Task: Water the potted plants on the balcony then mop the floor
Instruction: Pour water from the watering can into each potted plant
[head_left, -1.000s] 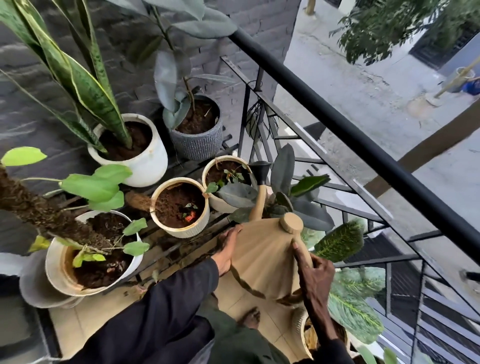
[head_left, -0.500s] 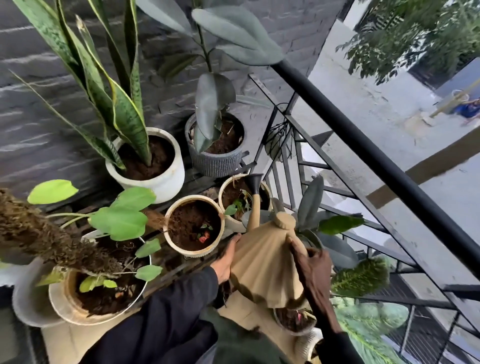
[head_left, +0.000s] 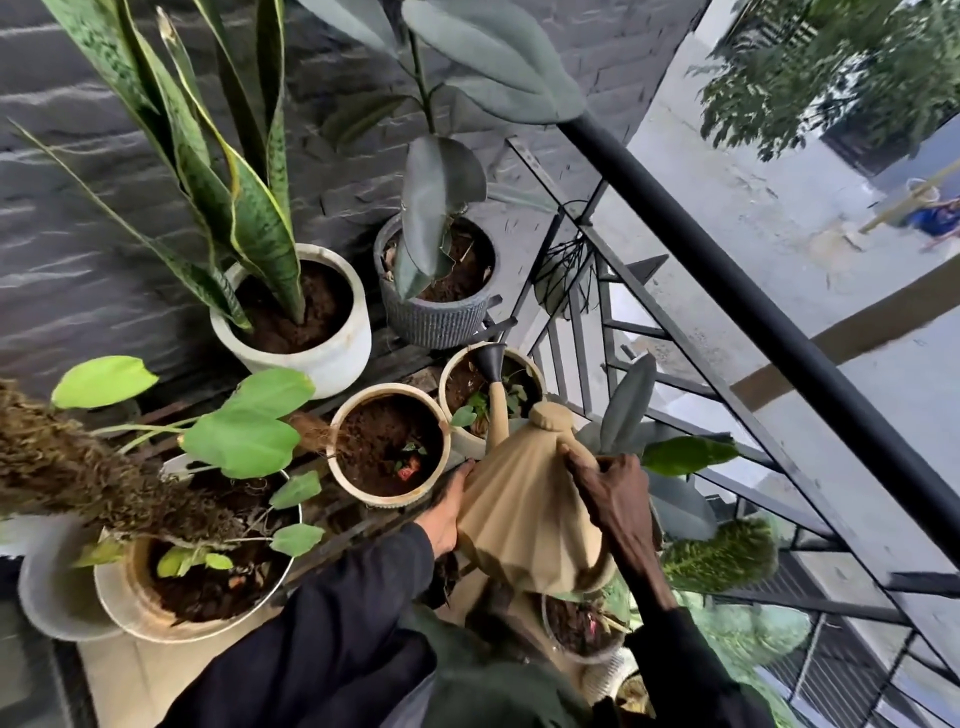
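Note:
A tan ribbed watering can (head_left: 524, 509) is held between both hands. My left hand (head_left: 447, 512) presses its left side and my right hand (head_left: 615, 501) grips its handle side. Its black funnel spout (head_left: 492, 358) points into a small cream pot (head_left: 452, 400) with a few green leaves. Beside it stands a cream pot of bare soil (head_left: 358, 488). Behind are a white pot with a snake plant (head_left: 337, 358) and a grey ribbed pot with a rubber plant (head_left: 441, 325). A large pot (head_left: 156, 621) sits at lower left.
A black metal railing (head_left: 737, 291) runs diagonally on the right, with the street far below. A dark brick wall (head_left: 62, 218) backs the pots. More small pots (head_left: 582, 652) and leafy plants (head_left: 722, 556) crowd under the can. Beige floor tile (head_left: 124, 680) shows at bottom left.
The can has risen and moved toward the pots, its spout now over the small cream pot. The view has tilted up and nearer to the plants.

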